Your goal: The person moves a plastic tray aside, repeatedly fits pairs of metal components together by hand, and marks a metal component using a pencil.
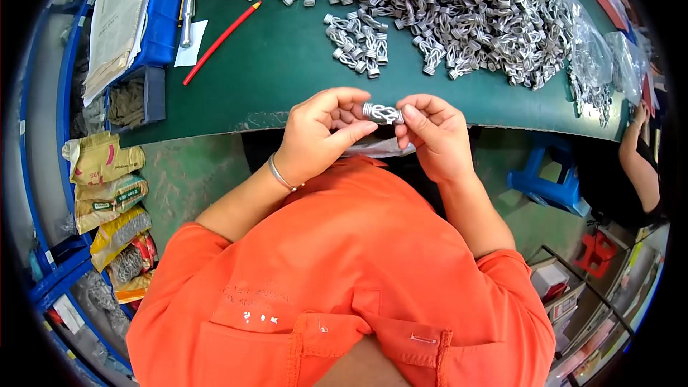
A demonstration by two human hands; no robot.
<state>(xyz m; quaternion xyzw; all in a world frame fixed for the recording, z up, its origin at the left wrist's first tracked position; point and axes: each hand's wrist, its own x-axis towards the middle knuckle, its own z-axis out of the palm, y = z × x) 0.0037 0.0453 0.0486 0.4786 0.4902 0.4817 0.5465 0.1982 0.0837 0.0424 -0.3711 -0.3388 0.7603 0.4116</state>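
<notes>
Between my two hands, just over the front edge of the green table (236, 93), is a small silver metal piece with an openwork twisted middle and ribbed ends (383, 113). My left hand (322, 129) pinches its left end with thumb and fingers. At the other end, my right hand (433, 132) grips it the same way. A small group of similar metal pieces (358, 41) lies on the table beyond my hands. Behind and to the right spreads a large heap of the same pieces (494, 14).
A red pencil (222, 43) lies at the left, near a blue bin (161, 21) with papers (118, 21). Filled bags (107, 172) hang along the left rack. At right are clear plastic bags (591, 43), a blue stool (548, 175) and another person's arm (634, 161).
</notes>
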